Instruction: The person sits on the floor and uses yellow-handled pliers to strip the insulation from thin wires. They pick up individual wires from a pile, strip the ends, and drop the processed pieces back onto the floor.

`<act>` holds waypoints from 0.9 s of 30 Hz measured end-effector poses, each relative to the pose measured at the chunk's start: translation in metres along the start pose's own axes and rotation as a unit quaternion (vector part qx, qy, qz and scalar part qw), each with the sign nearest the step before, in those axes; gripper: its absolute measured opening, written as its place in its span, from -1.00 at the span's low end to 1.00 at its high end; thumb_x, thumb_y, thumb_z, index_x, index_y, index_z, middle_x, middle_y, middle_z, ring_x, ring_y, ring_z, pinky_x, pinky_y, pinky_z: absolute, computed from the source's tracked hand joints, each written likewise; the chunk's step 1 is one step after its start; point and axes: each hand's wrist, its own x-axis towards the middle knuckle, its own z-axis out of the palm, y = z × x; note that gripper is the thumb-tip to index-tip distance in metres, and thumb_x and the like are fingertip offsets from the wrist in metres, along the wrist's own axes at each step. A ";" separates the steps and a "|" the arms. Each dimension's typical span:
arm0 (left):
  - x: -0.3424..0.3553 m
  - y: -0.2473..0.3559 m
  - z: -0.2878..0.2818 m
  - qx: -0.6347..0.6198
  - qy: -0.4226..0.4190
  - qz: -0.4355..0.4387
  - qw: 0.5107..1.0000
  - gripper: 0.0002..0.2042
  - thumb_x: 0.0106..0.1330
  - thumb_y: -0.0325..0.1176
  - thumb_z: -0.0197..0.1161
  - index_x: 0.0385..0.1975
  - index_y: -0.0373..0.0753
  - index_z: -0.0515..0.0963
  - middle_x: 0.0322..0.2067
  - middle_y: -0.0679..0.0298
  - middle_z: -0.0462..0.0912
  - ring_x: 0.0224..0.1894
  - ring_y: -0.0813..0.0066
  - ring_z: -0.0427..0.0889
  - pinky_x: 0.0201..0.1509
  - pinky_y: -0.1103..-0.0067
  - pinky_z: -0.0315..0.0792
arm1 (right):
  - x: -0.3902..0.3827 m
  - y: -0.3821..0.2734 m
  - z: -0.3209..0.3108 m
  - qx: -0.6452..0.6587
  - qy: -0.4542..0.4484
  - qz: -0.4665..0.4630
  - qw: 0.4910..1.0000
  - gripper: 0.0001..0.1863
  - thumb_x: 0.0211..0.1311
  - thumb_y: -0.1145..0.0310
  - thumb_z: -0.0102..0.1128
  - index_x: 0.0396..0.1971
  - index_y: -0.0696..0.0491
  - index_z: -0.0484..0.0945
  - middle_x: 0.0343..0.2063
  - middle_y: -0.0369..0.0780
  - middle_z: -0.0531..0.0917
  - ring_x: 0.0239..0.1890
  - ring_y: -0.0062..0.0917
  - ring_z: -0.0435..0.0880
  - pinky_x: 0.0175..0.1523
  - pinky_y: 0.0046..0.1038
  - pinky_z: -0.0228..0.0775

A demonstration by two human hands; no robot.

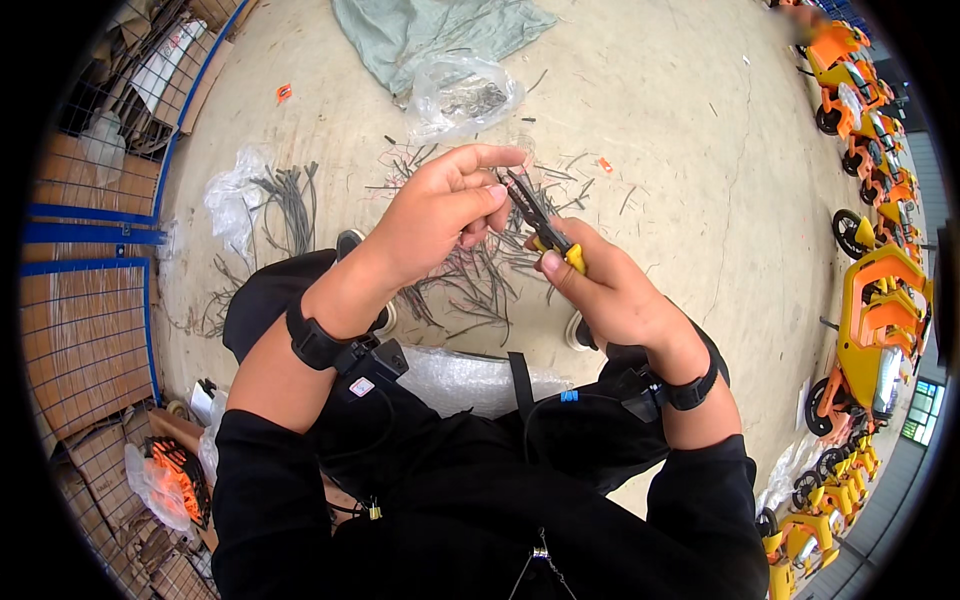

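Observation:
My right hand grips the yellow handles of a black-jawed wire stripper, its jaws angled up and left. My left hand is raised beside the jaw tips, its thumb and fingers curled close together; whatever they hold is too small to make out. Below both hands, a loose heap of cut grey and pinkish wires lies scattered on the concrete floor. A bundle of grey cables lies to the left, next to crumpled clear plastic.
A clear bag and green sheet lie ahead. Blue mesh cages with cardboard line the left. A row of yellow-orange small vehicles runs along the right. Bubble wrap lies between my knees.

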 end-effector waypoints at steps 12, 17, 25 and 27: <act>0.001 -0.002 0.001 -0.009 0.014 -0.012 1.000 -0.63 0.39 -0.44 0.02 0.17 -0.35 0.35 -0.46 0.29 0.53 -0.55 0.75 0.32 -0.48 0.76 0.26 | -0.001 -0.012 -0.003 -0.066 0.008 -0.013 0.998 -0.51 0.42 0.25 0.02 0.22 0.23 0.30 -0.10 0.03 0.50 0.02 -0.12 0.51 0.12 -0.30 0.34; 0.000 0.000 0.009 0.064 0.064 0.010 0.996 -0.71 0.42 -0.38 0.08 0.07 -0.35 0.39 -0.46 0.34 0.54 -0.53 0.75 0.38 -0.47 0.73 0.31 | 0.000 -0.008 0.000 -0.085 0.066 -0.060 0.992 -0.58 0.37 0.37 0.08 0.14 0.24 0.35 -0.15 0.05 0.52 -0.05 -0.06 0.54 0.07 -0.28 0.38; -0.001 -0.003 0.003 0.130 0.062 0.015 0.989 -0.86 0.40 -0.37 0.18 -0.24 -0.33 0.54 -0.40 0.40 0.57 -0.46 0.81 0.36 -0.45 0.78 0.24 | -0.002 -0.007 -0.001 -0.120 0.085 -0.082 0.986 -0.66 0.33 0.45 0.11 0.07 0.20 0.42 -0.12 0.03 0.55 -0.07 -0.09 0.57 0.01 -0.30 0.42; -0.004 0.007 0.004 0.089 0.037 0.020 0.995 -0.86 0.39 -0.37 0.18 -0.24 -0.33 0.53 -0.38 0.38 0.59 -0.53 0.82 0.30 -0.51 0.78 0.15 | -0.004 -0.013 -0.005 -0.072 0.053 -0.059 0.994 -0.66 0.34 0.43 0.11 0.08 0.17 0.43 -0.12 0.00 0.57 -0.07 -0.17 0.58 0.01 -0.33 0.41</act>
